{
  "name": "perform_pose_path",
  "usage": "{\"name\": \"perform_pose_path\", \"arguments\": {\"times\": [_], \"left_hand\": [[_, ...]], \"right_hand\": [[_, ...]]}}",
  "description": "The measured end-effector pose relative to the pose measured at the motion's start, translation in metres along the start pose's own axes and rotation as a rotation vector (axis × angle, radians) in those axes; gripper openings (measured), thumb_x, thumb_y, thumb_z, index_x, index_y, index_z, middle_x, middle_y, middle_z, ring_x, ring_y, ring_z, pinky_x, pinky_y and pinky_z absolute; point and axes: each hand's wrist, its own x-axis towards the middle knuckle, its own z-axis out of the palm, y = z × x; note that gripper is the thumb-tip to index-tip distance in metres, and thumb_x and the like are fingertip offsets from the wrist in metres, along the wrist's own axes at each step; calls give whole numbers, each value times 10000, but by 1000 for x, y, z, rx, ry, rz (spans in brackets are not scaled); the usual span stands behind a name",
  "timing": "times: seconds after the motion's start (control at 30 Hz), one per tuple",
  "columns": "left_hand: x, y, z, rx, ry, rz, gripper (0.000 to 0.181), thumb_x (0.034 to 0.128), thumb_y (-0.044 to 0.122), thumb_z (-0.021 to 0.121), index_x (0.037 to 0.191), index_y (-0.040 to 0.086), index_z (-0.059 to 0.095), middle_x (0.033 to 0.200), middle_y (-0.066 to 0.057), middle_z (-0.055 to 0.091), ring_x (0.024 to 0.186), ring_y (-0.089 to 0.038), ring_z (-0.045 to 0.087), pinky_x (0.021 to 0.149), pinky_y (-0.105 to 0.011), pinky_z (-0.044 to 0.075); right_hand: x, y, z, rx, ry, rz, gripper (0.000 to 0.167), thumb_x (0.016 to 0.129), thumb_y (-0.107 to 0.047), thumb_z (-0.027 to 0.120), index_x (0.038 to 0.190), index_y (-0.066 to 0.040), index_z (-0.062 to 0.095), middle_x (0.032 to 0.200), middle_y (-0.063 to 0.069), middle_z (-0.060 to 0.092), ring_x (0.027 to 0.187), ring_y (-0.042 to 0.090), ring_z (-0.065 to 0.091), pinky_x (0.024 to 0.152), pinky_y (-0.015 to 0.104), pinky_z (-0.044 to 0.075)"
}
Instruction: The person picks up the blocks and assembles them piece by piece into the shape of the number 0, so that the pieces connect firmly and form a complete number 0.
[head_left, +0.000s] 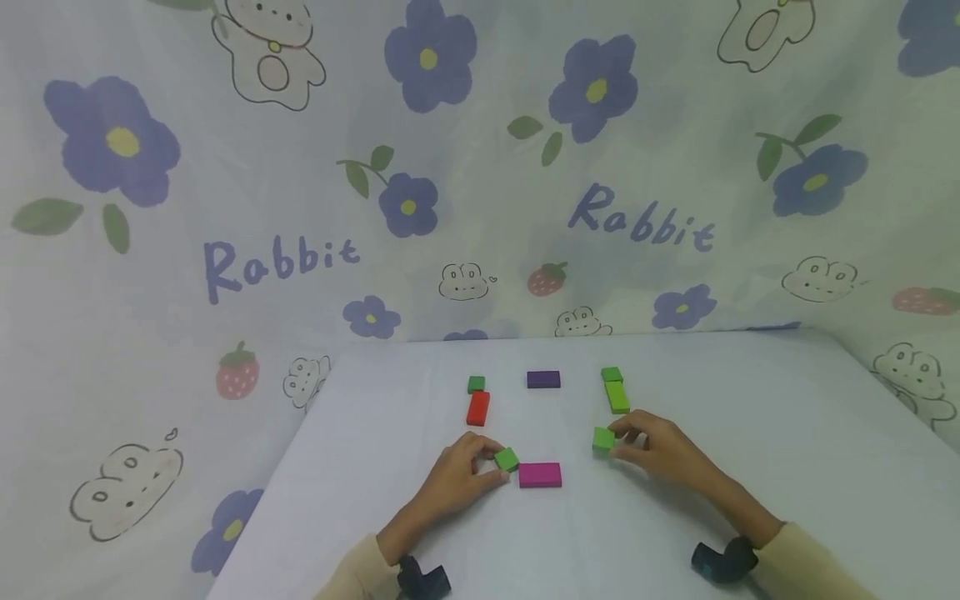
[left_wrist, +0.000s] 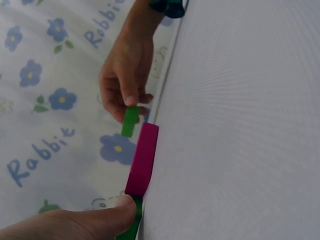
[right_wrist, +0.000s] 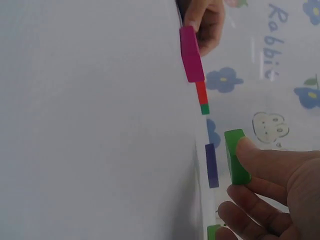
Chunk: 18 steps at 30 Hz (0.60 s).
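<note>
My left hand pinches a green block between thumb and fingers, close to the left end of a magenta block. In the left wrist view the thumb covers part of that green block, which meets the end of the magenta block. On the right, my right hand pinches another green block by its right side. The right wrist view shows this block between the thumb and a finger, apart from the other blocks.
Farther back on the white table lie a red block with a small green one behind it, a purple block, and a lime block with a green one behind. A patterned curtain hangs beyond.
</note>
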Motion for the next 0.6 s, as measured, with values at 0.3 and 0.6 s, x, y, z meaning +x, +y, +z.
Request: {"name": "perform_pose_path", "arguments": {"times": [0.3, 0.6], "left_hand": [[0, -2, 1, 1, 5, 4, 347, 847, 350, 777, 1154, 221, 682, 1034, 86, 615, 753, -54, 476, 621, -197, 416], [0, 0, -1, 12, 3, -6, 342, 851, 352, 773, 1158, 231, 681, 1034, 94, 612, 758, -60, 484, 624, -201, 421]], "right_hand": [[10, -19, 20, -8, -40, -5, 260, 849, -201, 789, 1082, -124, 702, 994, -54, 684, 873, 49, 606, 708, 194, 525], [12, -23, 35, 15, -15, -33, 273, 851, -214, 785, 1094, -138, 688, 1021, -78, 687, 913, 49, 610, 816, 228, 541]]}}
